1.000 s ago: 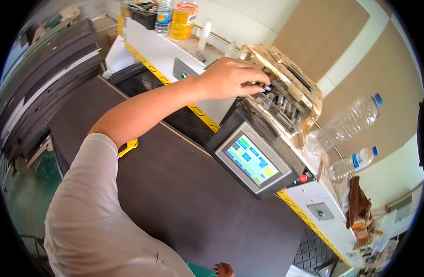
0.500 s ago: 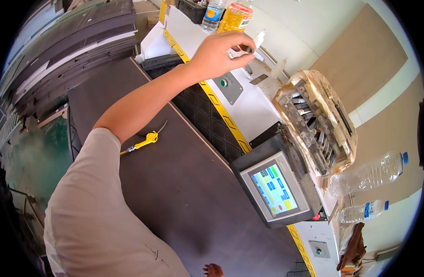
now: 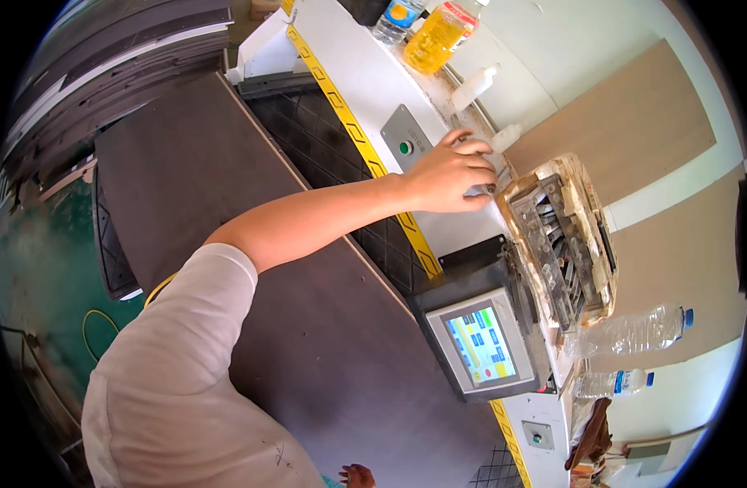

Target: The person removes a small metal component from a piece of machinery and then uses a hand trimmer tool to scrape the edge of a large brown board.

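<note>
- Head view, the hand: the person's left hand [image 3: 448, 172] reaches out over the white top of the machine [image 3: 365, 89], its fingers curled down and nearly closed around a small grey object [image 3: 481, 190] at the near edge of the open, residue-caked mechanism [image 3: 562, 244]. What the object is cannot be told; only a sliver shows under the fingertips.
- The hand lies just right of the grey panel with a green button [image 3: 403, 138], and above the yellow-and-black hazard strip [image 3: 353, 134].
- The right hand is barely in view: only some fingertips [image 3: 356, 475] show at the lower edge, too little to tell how open they are.
- Head view, against the earlier frames: half a second ago the left hand was raised higher up the machine, near the small white squeeze bottles; now it has come back down to the mechanism's edge, close to where it rested a second ago. The yellow-handled tool seen on the dark desk [image 3: 195, 163] then is now hidden behind the arm and shoulder.
- Head view, counts: one touchscreen [image 3: 481, 345] with coloured buttons; two clear plastic bottles lying on their sides at right [image 3: 634, 329], [image 3: 613, 382]; two small white squeeze bottles [image 3: 473, 87], [image 3: 506, 137]; one bottle of yellow liquid [image 3: 438, 34]; one blue-labelled bottle [image 3: 398, 18] beside it.
</note>
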Motion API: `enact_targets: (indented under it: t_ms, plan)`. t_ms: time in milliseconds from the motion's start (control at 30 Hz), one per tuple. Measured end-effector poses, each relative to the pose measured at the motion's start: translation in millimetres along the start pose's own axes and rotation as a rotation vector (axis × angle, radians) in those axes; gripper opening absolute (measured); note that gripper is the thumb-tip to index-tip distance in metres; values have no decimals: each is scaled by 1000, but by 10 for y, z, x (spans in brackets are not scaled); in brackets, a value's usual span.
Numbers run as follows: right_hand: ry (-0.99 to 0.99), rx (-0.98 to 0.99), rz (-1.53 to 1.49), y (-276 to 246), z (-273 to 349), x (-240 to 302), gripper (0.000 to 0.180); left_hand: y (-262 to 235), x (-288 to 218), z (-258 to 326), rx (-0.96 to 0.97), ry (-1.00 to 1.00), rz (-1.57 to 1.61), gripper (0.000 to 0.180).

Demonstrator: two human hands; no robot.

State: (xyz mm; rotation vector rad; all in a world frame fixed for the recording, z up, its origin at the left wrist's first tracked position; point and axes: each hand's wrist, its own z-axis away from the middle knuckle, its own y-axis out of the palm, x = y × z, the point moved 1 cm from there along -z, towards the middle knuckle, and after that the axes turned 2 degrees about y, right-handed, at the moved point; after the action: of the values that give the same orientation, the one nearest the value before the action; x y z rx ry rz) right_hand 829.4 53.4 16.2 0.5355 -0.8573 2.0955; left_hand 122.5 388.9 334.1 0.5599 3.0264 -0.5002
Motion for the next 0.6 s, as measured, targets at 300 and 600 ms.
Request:
enact_targets:
  t_ms: [300, 600]
  plan:
    - [-50, -81, -134, 420, 76, 861, 25, -498, -524, -817, 135, -161, 241, 15]
    - [-48, -17, -161, 503, -45, 980, 21, -28, -1038, -1727, 885, -112, -20, 26]
